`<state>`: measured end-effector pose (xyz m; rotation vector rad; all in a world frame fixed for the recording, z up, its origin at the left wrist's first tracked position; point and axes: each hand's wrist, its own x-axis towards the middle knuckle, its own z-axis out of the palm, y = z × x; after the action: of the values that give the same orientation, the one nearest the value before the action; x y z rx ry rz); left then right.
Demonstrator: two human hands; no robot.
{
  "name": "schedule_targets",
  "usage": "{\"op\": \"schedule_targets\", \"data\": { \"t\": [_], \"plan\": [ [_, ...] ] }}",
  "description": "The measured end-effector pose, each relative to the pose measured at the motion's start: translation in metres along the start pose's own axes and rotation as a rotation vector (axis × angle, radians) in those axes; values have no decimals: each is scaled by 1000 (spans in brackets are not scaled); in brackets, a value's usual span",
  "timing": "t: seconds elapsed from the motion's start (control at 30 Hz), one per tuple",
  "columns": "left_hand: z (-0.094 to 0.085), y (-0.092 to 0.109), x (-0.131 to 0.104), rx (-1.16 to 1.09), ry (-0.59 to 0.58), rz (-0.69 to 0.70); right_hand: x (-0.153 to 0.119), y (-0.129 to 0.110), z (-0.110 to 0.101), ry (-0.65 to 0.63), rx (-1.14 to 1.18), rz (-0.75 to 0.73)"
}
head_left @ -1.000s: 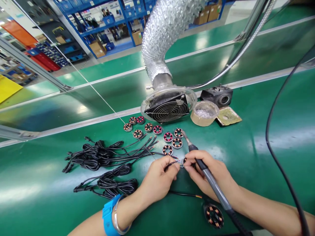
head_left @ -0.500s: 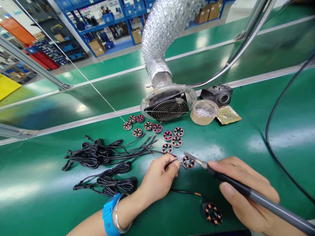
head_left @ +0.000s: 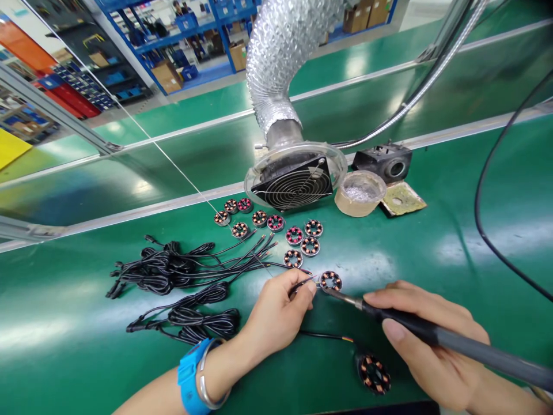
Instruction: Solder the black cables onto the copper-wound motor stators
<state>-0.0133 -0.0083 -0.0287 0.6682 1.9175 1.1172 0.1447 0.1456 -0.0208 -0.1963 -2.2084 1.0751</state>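
My left hand (head_left: 283,308) pinches the end of a black cable (head_left: 301,283), its thin wires pointing at a round copper-wound coil (head_left: 330,281) on the green table. My right hand (head_left: 432,340) is wrapped round a soldering iron (head_left: 406,324). The iron's tip lies at the near left edge of that coil, by the wires; whether it touches them is too small to tell. Below, another coil (head_left: 374,373) has a black cable joined to it by coloured wires. More copper and red coils (head_left: 294,235) stand behind my left hand.
Bundled black cables (head_left: 164,268) lie at the left. A fume extractor (head_left: 296,184) with a silver duct hangs over the back. Beside it are a round tub (head_left: 359,196), a yellow sponge (head_left: 402,199) and a dark metal block (head_left: 384,163). A black cord (head_left: 488,236) crosses the right.
The iron's tip has moved down from above the coil's left edge to the wires beside it. My left hand has barely moved. The view has shifted slightly.
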Motion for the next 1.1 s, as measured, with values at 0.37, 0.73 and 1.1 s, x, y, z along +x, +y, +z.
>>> {"op": "schedule_targets", "data": {
  "t": [0.37,0.73,1.1],
  "plan": [
    [1,1,0,8,-13,-4,-9,4,3,-26,34,-25],
    [0,1,0,5,-15,-12,-2,-2,-2,-5,5,-44],
    [-1,0,1,-18,-44,-23,2,-2,-3,15,-27,-52]
  ]
}}
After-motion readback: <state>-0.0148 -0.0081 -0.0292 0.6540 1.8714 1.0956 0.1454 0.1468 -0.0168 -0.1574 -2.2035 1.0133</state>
